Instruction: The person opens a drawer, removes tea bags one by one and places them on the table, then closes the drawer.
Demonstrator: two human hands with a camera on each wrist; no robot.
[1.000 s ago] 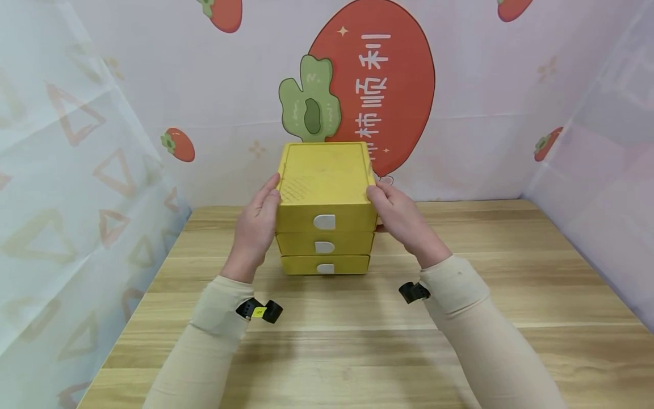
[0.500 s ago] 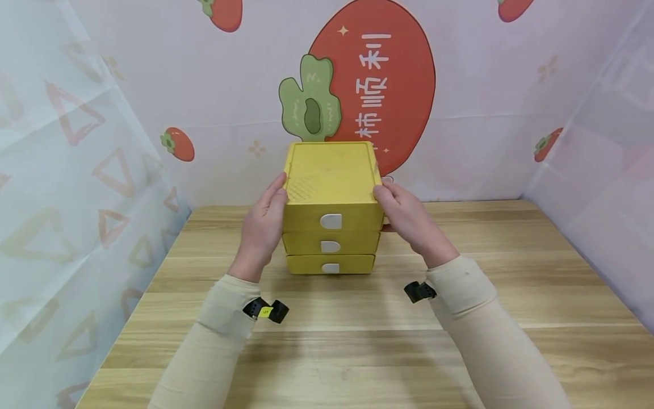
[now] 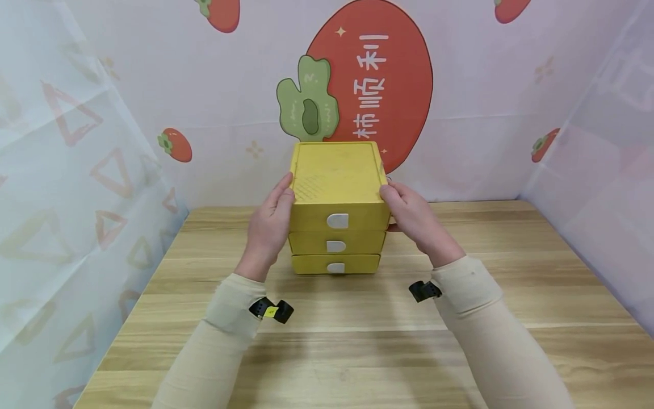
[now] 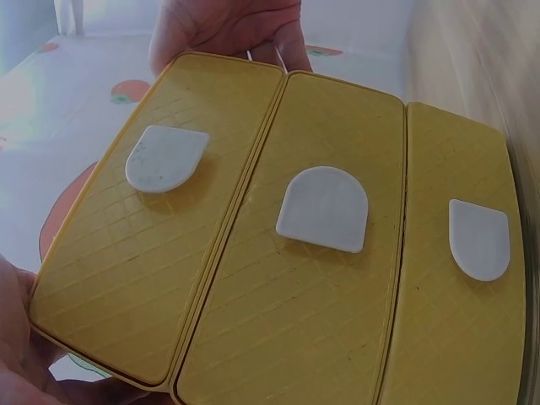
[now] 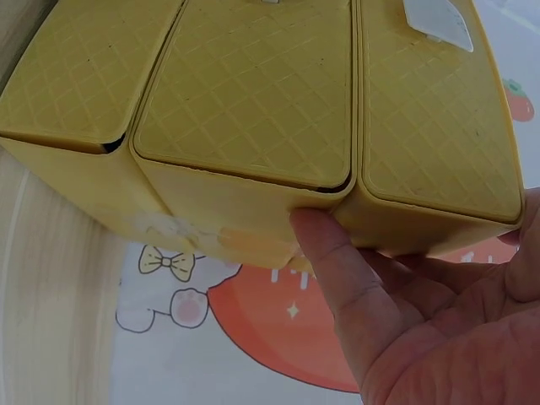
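A yellow three-tier mini drawer unit [image 3: 337, 170] stands at the back middle of the wooden table, its front facing me. Each drawer front carries a white rounded pull tab, such as the middle one [image 4: 323, 208]. My left hand [image 3: 271, 227] grips the unit's upper left side, with the thumb at the top front edge. On the opposite side my right hand [image 3: 416, 218] holds the upper right, thumb over the top edge. In the right wrist view its fingers [image 5: 337, 278] lie along the side wall. All three drawers are pushed in, with thin gaps along their edges.
The wood-grain table [image 3: 337, 352] stretches in front of the unit and to both sides. A white backdrop [image 3: 475, 85] with red persimmon prints rises close behind. Printed side panels [image 3: 66, 187] flank the table.
Both hands and the drawer unit have shifted a little to the right across the table. The grip looks the same throughout, and the drawers stay closed.
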